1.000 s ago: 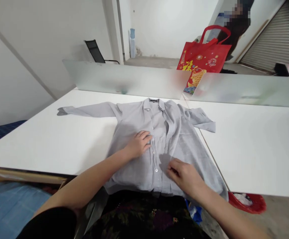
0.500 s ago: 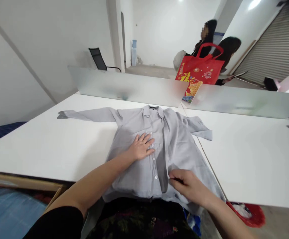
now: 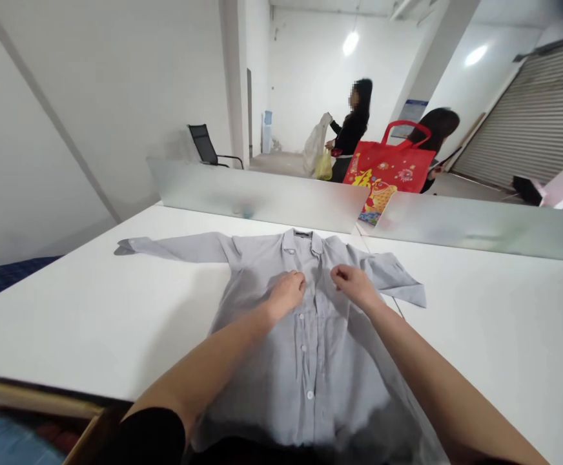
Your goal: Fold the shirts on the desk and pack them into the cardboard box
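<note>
A light grey long-sleeved button-up shirt lies front up on the white table, collar away from me and sleeves spread to both sides. White buttons run down the middle, and its front edges lie close together. My left hand is closed, with bent fingers on the cloth left of the front opening at chest height. Across the opening, my right hand has its fingers curled in a pinch at the right chest of the shirt. The cloth at both sets of fingertips is largely hidden.
A frosted divider runs along the table's far edge. Beyond it are a red bag, two people and a black chair. An open cardboard box holding blue cloth stands below the table's near left edge.
Both hands moved up the shirt toward the collar. My left hand went from flat to curled; my right came from near the hem. The right front edge now lies flatter, beside the buttons.
</note>
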The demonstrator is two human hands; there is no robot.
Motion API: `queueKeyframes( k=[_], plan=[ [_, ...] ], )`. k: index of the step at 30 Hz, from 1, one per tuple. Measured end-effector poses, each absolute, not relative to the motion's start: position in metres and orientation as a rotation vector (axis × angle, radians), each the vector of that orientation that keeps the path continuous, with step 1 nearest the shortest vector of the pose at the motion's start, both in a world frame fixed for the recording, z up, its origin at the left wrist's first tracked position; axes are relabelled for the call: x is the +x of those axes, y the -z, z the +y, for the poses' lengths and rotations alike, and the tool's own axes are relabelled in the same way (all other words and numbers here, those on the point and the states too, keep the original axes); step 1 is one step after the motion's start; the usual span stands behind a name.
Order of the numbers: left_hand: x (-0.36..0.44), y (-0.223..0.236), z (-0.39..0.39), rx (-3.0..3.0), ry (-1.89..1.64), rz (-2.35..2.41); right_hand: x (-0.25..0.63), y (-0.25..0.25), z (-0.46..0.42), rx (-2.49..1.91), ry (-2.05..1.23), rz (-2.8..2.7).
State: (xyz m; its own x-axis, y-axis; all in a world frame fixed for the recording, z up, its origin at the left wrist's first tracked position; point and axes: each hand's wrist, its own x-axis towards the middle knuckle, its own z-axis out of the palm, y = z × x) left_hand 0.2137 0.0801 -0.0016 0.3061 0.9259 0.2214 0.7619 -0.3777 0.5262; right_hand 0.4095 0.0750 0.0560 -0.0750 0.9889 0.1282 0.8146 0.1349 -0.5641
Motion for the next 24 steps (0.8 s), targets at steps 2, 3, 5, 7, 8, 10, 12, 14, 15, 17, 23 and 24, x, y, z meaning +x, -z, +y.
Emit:
queueKeyframes(
  k=[2, 3, 5, 7, 8, 10, 12, 14, 15, 17, 23, 24],
  plan=[
    [0.217, 0.008, 0.092, 2.175, -0.792, 1.504, 0.404, -0.052, 0.115, -1.823, -0.269, -1.964],
    [0.217, 0.012, 0.097, 2.162, -0.812, 1.5, 0.402, -0.049, 0.132, -1.858, -0.188, -1.985],
    [0.215, 0.022, 0.104, 2.152, -0.833, 1.489, 0.396, -0.039, 0.16, -1.906, -0.089, -2.02],
    [0.213, 0.029, 0.11, 2.132, -0.863, 1.483, 0.391, -0.027, 0.182, -1.935, -0.056, -2.034],
    [0.212, 0.031, 0.112, 2.12, -0.876, 1.486, 0.389, -0.02, 0.19, -1.955, -0.038, -2.039],
    [0.212, 0.033, 0.115, 2.1, -0.895, 1.494, 0.384, -0.009, 0.204, -1.998, -0.009, -2.047],
    [0.212, 0.033, 0.117, 2.094, -0.897, 1.494, 0.381, -0.003, 0.214, -2.033, 0.01, -2.047],
    [0.213, 0.033, 0.117, 2.093, -0.894, 1.481, 0.378, -0.005, 0.222, -2.059, 0.021, -2.03],
    [0.213, 0.033, 0.117, 2.089, -0.895, 1.475, 0.376, -0.008, 0.226, -2.07, 0.027, -2.01],
    [0.213, 0.033, 0.118, 2.08, -0.895, 1.467, 0.372, -0.015, 0.232, -2.082, 0.04, -1.955],
    [0.214, 0.038, 0.121, 2.058, -0.928, 1.451, 0.353, -0.019, 0.234, -2.006, -0.113, -1.922],
    [0.214, 0.038, 0.121, 2.059, -0.928, 1.454, 0.353, -0.018, 0.231, -1.994, -0.135, -1.904]
  ],
)
